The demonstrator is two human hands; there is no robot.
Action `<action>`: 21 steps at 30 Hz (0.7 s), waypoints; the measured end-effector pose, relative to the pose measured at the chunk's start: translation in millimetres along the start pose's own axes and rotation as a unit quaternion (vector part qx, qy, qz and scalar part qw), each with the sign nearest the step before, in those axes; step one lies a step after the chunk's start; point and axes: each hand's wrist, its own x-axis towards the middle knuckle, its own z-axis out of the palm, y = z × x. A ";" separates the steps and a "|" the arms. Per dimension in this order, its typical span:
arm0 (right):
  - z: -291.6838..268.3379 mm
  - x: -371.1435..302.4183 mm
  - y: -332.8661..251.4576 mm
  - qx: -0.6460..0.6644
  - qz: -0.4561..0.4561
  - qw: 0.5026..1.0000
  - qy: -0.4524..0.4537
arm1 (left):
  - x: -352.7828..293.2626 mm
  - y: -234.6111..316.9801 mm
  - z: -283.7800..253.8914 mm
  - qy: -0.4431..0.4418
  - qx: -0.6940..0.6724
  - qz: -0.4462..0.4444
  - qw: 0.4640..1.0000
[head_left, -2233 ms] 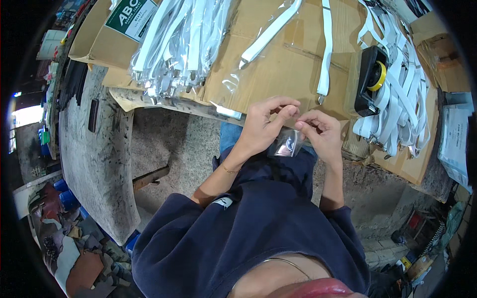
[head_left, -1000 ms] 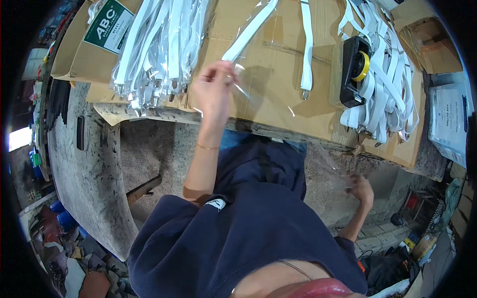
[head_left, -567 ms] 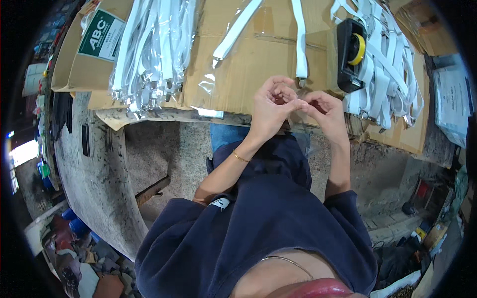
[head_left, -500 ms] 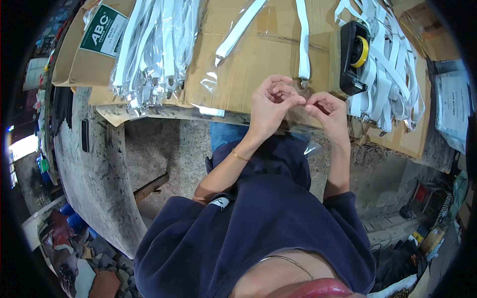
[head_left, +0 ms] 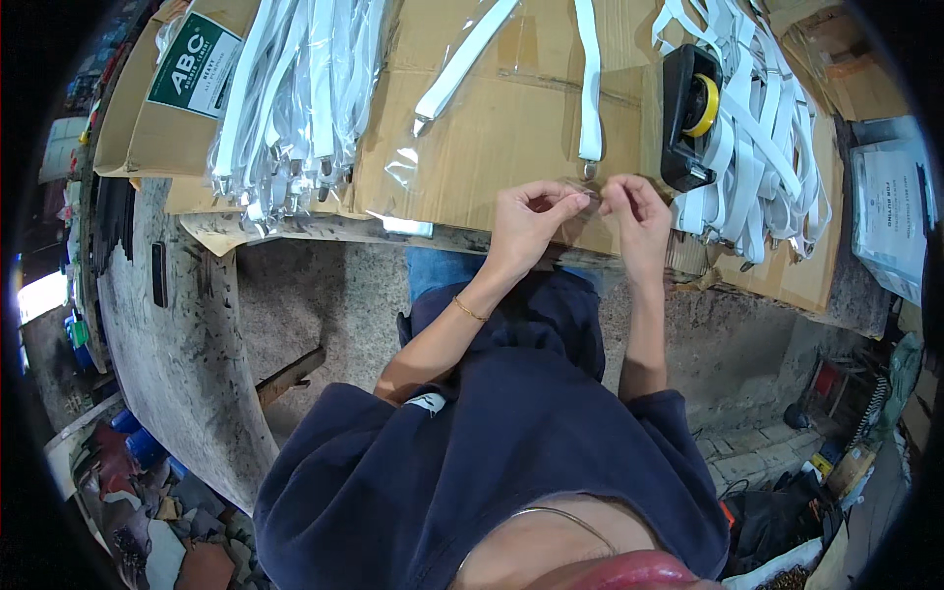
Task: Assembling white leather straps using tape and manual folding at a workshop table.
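Observation:
White elastic suspenders lie before me on the cardboard, one strap [head_left: 590,118] ending in a metal clip [head_left: 590,170] just above my hands. A second strap [head_left: 467,64] slants off to the left, and clear plastic bag film [head_left: 402,169] shines beside its clip. My left hand [head_left: 532,221] is closed in a pinch, thumb against fingers, at the near edge of this film. Close to its right, my right hand [head_left: 639,218] also pinches, its fingertips a little apart from the left ones. Whatever sits between the right fingertips is too small to make out.
Bagged white suspenders [head_left: 295,108] are heaped at the left, by an open carton [head_left: 147,128] with a green-and-white label. A black tape dispenser [head_left: 686,118] with a yellow core stands right of my hands, against loose white suspenders [head_left: 767,138]. Plastic-wrapped packs [head_left: 887,211] lie far right.
My fingertips have moved slightly apart, the right hand turning more upright. Clear film that hung below my right hand no longer shows there. The whole view has shifted a little.

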 end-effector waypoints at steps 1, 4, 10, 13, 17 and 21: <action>5.3 8.1 2.1 -0.069 -0.009 0.996 0.049 | 0.7 -2.1 -1.7 0.010 0.024 -0.001 1.000; 12.8 34.0 1.3 -0.224 -0.016 0.969 0.099 | 2.5 -7.8 -6.0 0.025 0.028 0.001 0.999; 6.6 77.7 12.0 -0.467 -0.043 0.880 0.072 | 4.3 -4.3 -10.0 0.036 0.093 -0.002 0.995; -4.9 86.9 2.7 -0.256 0.059 0.964 -0.029 | 9.4 -14.7 -15.2 0.040 0.107 0.005 0.993; 3.7 80.9 -33.8 -0.093 0.114 0.989 -0.027 | 10.0 -5.7 -14.7 0.043 0.173 -0.006 0.984; 8.3 80.9 -45.8 0.001 0.138 0.987 -0.088 | 15.0 -11.9 -15.0 0.052 0.193 0.002 0.980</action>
